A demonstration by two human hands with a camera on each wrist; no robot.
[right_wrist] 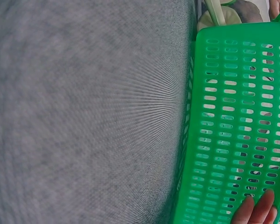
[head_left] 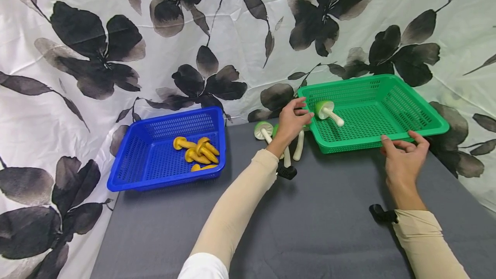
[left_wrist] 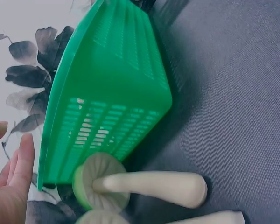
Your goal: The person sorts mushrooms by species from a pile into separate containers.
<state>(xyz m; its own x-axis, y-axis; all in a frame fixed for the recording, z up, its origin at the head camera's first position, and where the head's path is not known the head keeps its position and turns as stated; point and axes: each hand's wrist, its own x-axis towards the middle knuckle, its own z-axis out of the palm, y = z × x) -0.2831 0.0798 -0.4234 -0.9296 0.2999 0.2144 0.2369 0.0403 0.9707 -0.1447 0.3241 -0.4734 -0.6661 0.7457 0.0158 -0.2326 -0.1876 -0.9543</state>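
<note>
My left hand (head_left: 290,122) is by the left rim of the green basket (head_left: 352,143), with nothing seen in its fingers. In the left wrist view, its fingers (left_wrist: 21,163) are extended, apart from the basket wall. One green-capped toy mushroom (head_left: 324,110) with a white stem lies inside the basket at the left. More green-capped mushrooms (head_left: 298,146) lie on the table under and beside my left hand, partly hidden by it. At the basket's near side is my right hand (head_left: 404,165); its fingertips (right_wrist: 266,205) touch the outer wall.
A blue basket (head_left: 133,158) stands on the left, with several yellow toy mushrooms (head_left: 201,150) in its right part. Grey cloth covers the table (head_left: 310,227). Behind it hangs a white curtain (head_left: 263,72) with dark flowers.
</note>
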